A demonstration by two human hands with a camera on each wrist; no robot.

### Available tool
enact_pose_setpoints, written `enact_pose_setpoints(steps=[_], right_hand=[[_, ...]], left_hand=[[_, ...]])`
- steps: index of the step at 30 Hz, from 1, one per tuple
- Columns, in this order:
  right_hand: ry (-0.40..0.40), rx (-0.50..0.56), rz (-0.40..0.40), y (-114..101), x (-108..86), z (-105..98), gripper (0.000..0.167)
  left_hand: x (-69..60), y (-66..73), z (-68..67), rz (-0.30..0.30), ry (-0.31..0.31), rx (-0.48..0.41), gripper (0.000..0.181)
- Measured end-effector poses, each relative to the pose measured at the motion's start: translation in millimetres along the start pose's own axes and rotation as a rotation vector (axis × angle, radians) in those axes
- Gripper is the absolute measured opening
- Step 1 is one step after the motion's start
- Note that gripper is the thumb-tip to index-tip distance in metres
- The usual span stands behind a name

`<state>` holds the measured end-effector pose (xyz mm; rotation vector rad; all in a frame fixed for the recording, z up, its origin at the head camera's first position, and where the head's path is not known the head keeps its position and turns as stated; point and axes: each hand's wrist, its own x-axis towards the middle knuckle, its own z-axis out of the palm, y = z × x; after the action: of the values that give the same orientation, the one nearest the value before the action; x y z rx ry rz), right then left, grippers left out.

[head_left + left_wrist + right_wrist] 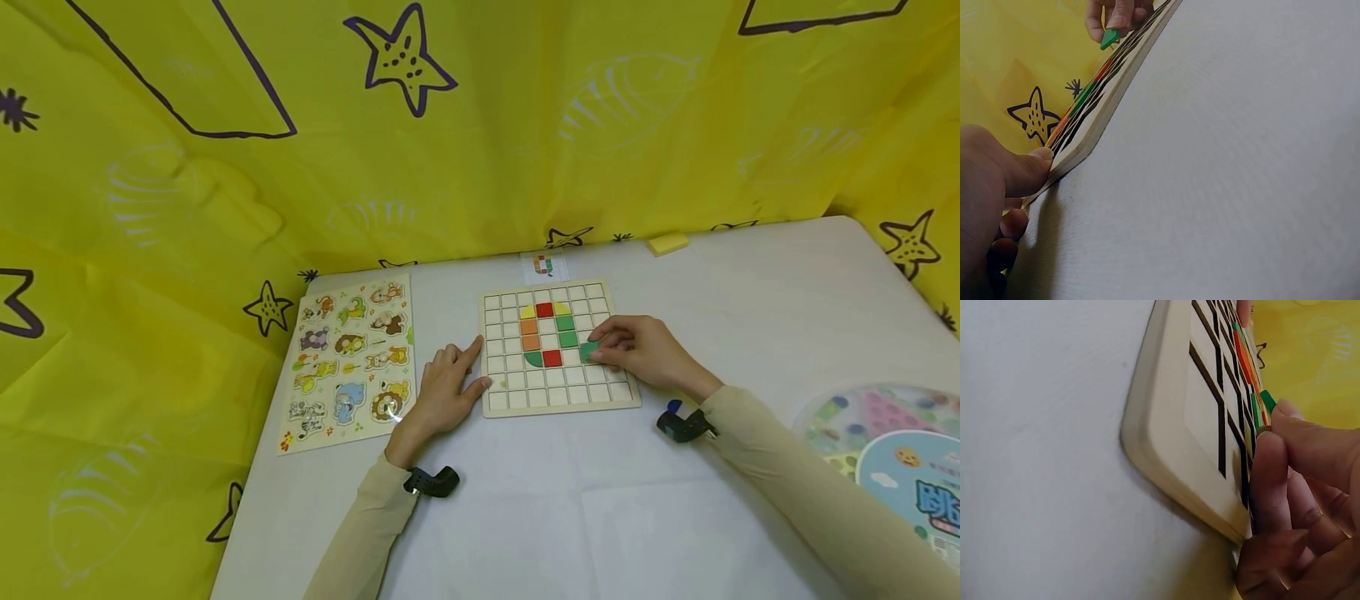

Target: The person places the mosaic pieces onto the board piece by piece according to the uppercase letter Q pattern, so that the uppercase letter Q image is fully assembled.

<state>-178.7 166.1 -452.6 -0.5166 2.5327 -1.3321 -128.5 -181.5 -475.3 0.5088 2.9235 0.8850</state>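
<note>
A wooden grid board (pixel 498 399) lies on the table with coloured tiles forming a ring-like shape: yellow corners, red, orange and green squares, and a rounded green tile (pixel 533 359) at its lower left. My right hand (pixel 637 350) pinches a green tile (pixel 588 351) between thumb and fingers, just over the board's right part. In the left wrist view that green tile (pixel 1110 39) is tilted and raised off the board. My left hand (pixel 444 392) rests at the board's left edge, index finger and thumb extended against it. The thumb (pixel 1030 172) touches the edge in the left wrist view.
Behind the board lies a small pattern card (pixel 545 267). An animal puzzle board (pixel 349 367) lies at left, a yellow block (pixel 668 243) at the back. Round packages (pixel 907 467) sit at right. A yellow cloth (pixel 480 150) hangs behind the table.
</note>
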Motion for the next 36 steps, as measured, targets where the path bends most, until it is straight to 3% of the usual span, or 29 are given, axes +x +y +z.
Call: enact_pose_setpoints(steps=[18, 36], right_hand=[[-0.014, -0.139, -0.077, -7, 13.2, 15, 0.016], [0.016, -0.195, -0.074, -9, 12.8, 19, 0.014]], left_hand=[[-0.5, 0.8, -0.8, -0.002, -0.003, -0.002, 0.067], [-0.9, 1.5, -1.1, 0.004, 0.0, 0.005, 0.066]])
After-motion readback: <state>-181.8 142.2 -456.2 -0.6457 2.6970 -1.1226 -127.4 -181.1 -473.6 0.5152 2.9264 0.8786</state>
